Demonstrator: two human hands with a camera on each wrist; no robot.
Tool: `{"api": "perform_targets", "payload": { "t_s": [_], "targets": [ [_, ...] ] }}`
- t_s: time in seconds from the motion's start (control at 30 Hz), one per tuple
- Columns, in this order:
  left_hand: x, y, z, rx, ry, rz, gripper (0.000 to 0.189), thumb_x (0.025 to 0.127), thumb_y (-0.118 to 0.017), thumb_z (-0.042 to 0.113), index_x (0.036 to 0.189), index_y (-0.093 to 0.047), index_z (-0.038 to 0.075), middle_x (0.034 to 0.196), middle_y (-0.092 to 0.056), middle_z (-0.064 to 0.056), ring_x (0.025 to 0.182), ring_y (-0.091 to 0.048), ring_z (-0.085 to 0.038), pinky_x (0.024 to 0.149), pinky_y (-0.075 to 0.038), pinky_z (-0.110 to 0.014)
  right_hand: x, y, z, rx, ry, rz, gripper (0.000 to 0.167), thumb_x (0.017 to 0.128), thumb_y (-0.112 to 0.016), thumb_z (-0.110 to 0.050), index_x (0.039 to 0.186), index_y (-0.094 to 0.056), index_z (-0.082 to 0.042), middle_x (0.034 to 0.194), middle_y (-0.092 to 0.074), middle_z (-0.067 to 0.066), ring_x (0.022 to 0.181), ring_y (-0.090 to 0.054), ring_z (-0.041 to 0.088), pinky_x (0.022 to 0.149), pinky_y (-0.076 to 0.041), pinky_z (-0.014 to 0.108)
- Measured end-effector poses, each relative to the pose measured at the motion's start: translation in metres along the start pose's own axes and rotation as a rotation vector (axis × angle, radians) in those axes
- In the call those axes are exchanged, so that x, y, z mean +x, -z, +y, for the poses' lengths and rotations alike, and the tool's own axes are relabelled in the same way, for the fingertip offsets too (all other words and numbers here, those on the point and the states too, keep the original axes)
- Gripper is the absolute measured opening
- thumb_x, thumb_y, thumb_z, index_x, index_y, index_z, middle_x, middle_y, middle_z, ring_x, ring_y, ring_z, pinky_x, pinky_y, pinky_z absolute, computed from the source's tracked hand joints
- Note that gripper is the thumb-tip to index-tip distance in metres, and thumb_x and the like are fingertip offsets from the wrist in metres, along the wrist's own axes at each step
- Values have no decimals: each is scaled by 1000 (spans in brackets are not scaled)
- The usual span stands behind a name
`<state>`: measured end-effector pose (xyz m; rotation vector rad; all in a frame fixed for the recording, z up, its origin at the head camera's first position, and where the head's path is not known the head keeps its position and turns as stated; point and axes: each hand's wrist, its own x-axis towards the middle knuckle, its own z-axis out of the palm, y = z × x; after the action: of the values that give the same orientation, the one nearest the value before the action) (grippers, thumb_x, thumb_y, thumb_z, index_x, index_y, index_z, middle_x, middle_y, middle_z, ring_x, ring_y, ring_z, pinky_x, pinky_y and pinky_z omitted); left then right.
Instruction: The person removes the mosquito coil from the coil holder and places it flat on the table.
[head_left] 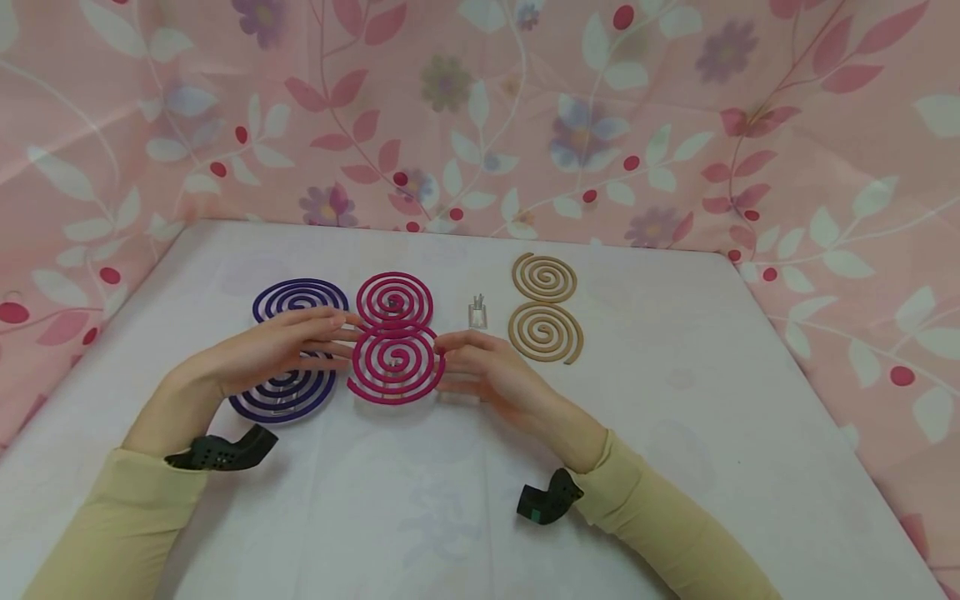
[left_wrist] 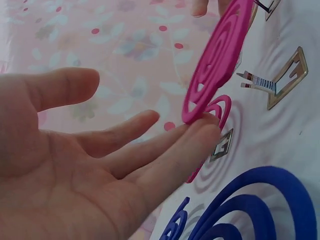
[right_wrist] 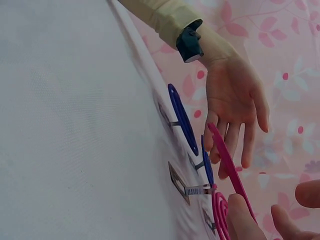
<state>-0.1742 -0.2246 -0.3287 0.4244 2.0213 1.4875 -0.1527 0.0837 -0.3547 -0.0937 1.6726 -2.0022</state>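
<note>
A pink mosquito coil (head_left: 397,364) is near the table front, over a small metal stand (left_wrist: 287,80) with upright prongs. My left hand (head_left: 288,350) lies at its left edge, fingers extended and fingertips touching or very near it. On its right edge rest the fingertips of my right hand (head_left: 487,371), the thumb apart from the fingers. In the left wrist view this coil looks tilted and apart from the prongs. Just behind it, another pink coil (head_left: 393,292) sits on a stand. Two blue coils, front (head_left: 285,404) and back (head_left: 300,292), stand partly hidden behind my left hand.
Two tan coils (head_left: 545,332) lie flat at the back right of the white-covered table (head_left: 675,417). Between them and the pink coils stands a bare metal coil stand (head_left: 477,314). A pink floral cloth (head_left: 480,108) hangs behind.
</note>
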Motion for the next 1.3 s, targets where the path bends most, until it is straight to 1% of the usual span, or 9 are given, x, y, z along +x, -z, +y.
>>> {"api": "perform_targets", "payload": {
  "t_s": [0.13, 0.3, 0.37, 0.57, 0.8, 0.93, 1.03, 1.2, 1.3],
  "targets": [
    [1, -4, 3, -34, -40, 35, 59, 107, -42, 39, 150, -33, 0, 153, -40, -22, 133, -52, -36, 104, -49, -46, 0, 3, -5, 23, -4, 8, 40, 99, -51, -9, 137, -51, 5, 126, -60, 11, 108, -64, 22, 97, -55, 42],
    [1, -9, 6, -85, -83, 66, 58, 107, -41, 38, 150, -33, 0, 154, -38, -22, 129, -56, -20, 103, -49, -50, -1, 7, -11, 75, 6, 34, 37, 99, -50, -8, 134, -52, 3, 131, -57, 13, 113, -62, 27, 98, -54, 44],
    [1, -10, 7, -116, -98, 74, 55, 108, -41, 36, 149, -34, 1, 154, -37, -22, 128, -56, -16, 102, -49, -51, -1, 8, -13, 97, 16, 45, 36, 99, -50, -8, 133, -53, 3, 132, -57, 14, 115, -62, 29, 98, -54, 45],
    [3, -15, 11, -224, -155, 78, 47, 108, -41, 32, 146, -38, 3, 150, -37, -19, 131, -53, -24, 99, -53, -46, -1, 13, -19, 96, 45, 76, 33, 99, -50, -8, 131, -56, 2, 131, -59, 15, 110, -66, 27, 96, -55, 46],
    [5, -21, 11, -331, -215, 72, 39, 109, -38, 29, 140, -46, 7, 141, -46, -12, 129, -53, -27, 95, -56, -42, -2, 17, -25, 110, 46, 80, 33, 101, -50, -11, 131, -55, 1, 130, -59, 13, 110, -65, 28, 96, -55, 45],
    [5, -25, 12, -384, -212, 80, 37, 109, -39, 27, 138, -47, 6, 139, -48, -10, 127, -53, -25, 94, -57, -40, -2, 19, -27, 128, 49, 82, 37, 101, -50, -11, 134, -53, 3, 131, -59, 12, 112, -65, 29, 95, -55, 46],
    [6, -27, 13, -435, -193, 98, 36, 108, -40, 26, 137, -48, 5, 138, -47, -10, 124, -53, -24, 94, -57, -40, -2, 20, -29, 141, 41, 82, 39, 100, -51, -11, 136, -51, 3, 133, -59, 12, 111, -65, 28, 95, -55, 46],
    [7, -34, 16, -512, -170, 138, 31, 108, -40, 28, 132, -49, 10, 138, -44, -9, 124, -48, -25, 94, -57, -38, -3, 23, -31, 143, 36, 76, 40, 100, -51, -12, 138, -50, 3, 134, -57, 13, 110, -65, 27, 96, -55, 47],
    [9, -43, 20, -558, -159, 153, 29, 108, -40, 28, 130, -49, 12, 137, -44, -7, 127, -44, -25, 95, -56, -36, -6, 30, -32, 138, 42, 80, 41, 101, -51, -12, 139, -49, 3, 135, -57, 13, 110, -65, 27, 96, -55, 47]
  ]
}}
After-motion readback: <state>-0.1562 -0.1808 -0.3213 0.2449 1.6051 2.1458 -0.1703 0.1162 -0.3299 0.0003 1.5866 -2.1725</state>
